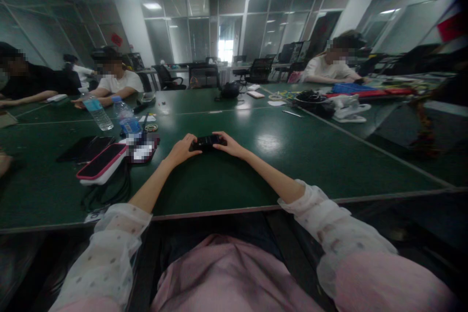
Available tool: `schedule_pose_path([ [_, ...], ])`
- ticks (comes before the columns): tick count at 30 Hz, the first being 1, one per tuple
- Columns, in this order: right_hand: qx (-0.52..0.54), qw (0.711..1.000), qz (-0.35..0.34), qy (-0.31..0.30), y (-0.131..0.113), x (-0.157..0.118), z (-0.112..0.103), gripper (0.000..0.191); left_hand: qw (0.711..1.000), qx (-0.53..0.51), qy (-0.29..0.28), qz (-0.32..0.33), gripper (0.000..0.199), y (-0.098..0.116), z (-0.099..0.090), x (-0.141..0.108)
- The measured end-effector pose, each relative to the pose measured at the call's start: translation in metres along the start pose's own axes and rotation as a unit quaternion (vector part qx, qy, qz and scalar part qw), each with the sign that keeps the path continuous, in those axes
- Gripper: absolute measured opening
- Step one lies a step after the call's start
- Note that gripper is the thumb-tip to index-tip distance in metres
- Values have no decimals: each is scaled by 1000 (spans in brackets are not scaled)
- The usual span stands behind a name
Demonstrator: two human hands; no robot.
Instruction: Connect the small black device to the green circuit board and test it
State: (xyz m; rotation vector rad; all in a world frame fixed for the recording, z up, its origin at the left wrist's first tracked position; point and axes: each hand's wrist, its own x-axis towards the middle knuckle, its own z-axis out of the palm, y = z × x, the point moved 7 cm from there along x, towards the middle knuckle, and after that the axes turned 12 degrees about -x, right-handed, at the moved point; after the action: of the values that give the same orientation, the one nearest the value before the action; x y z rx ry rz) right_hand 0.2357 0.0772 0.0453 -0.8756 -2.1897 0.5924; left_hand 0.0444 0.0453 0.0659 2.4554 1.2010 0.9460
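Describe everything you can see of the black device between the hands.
The device is dark and oblong, apparently hard and smooth, its face showing faint light marks too small to read. It sits crosswise, on the table or just above it; I cannot tell which. The left hand holds one end, the right hand the other.

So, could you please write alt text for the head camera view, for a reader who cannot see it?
The person's left hand and right hand hold a small black device by its ends at a dark green table. To the left are a pink-edged phone, black cable and two plastic bottles; other people sit farther back.
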Motion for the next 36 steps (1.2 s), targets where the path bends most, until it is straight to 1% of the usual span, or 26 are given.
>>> schedule_pose_path([
  [8, 4, 1000, -28, 3, -6, -1, 0, 50, 999, 33, 11, 23, 40, 3, -1, 0],
  [12, 0, 1000, -28, -1, -8, -1, 0, 49, 998, 59, 19, 31, 42, 6, -2, 0],
  [18, -10, 1000, -30, 2, -9, -1, -1, 48, 997, 76, 16, 29, 42, 9, -2, -1],
  [24, -15, 1000, -27, -1, -11, -2, -1, 49, 997, 73, 22, 22, 44, 8, -2, -2],
  [29, -12, 999, -34, 1, -7, 0, 1, 50, 997, 66, 25, 19, 44, 9, -3, -2],
  [36, -19, 1000, -14, -6, 3, 3, 4, 51, 998, 54, 26, 0, 40, 8, -1, 0],
])
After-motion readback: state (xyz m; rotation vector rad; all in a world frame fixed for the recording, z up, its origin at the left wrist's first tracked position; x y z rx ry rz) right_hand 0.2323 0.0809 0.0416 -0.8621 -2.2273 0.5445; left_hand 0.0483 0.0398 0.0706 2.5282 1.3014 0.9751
